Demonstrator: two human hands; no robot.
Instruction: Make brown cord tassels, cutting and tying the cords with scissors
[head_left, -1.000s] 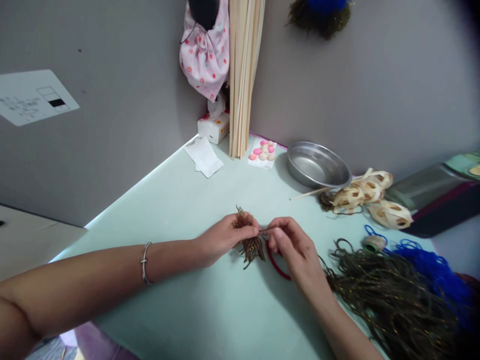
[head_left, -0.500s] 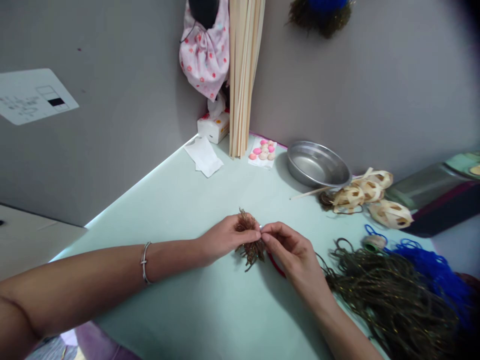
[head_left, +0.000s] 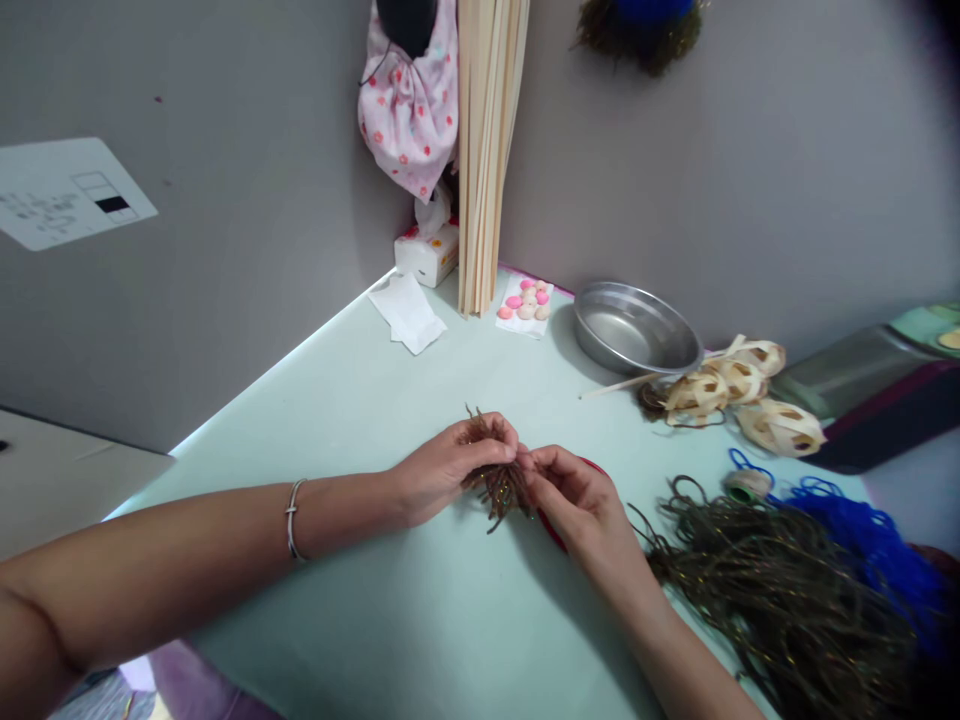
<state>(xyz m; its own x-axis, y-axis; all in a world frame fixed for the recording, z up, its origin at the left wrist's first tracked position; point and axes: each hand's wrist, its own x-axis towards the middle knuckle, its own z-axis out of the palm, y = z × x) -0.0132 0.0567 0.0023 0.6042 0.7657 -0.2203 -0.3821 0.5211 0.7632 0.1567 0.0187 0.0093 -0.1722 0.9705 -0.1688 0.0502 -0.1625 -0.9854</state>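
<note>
Over the middle of the table, my left hand [head_left: 457,460] is closed around a brown tuft of yarn [head_left: 501,495]. Its frayed, glittery strands stick out above and below the fingers. My right hand [head_left: 577,495] meets it from the right, thumb and index finger pinched together at the tuft's edge, touching the left fingertips. Whatever lies in that pinch is too small or hidden to make out. A red loop [head_left: 553,530], like a scissor handle, shows partly from beneath my right hand.
Loose dark-brown yarn [head_left: 795,590] and blue yarn [head_left: 862,530] lie at the right. Behind them are woven strip balls [head_left: 780,428] and a metal bowl [head_left: 637,330]. Pink and cream pieces [head_left: 527,300], wooden strips [head_left: 487,160] and a tissue box [head_left: 427,255] stand at the back.
My left fingers have curled further over the tuft, which has tilted and shifted slightly up. My right hand stays close against it, and more of the red loop shows.
</note>
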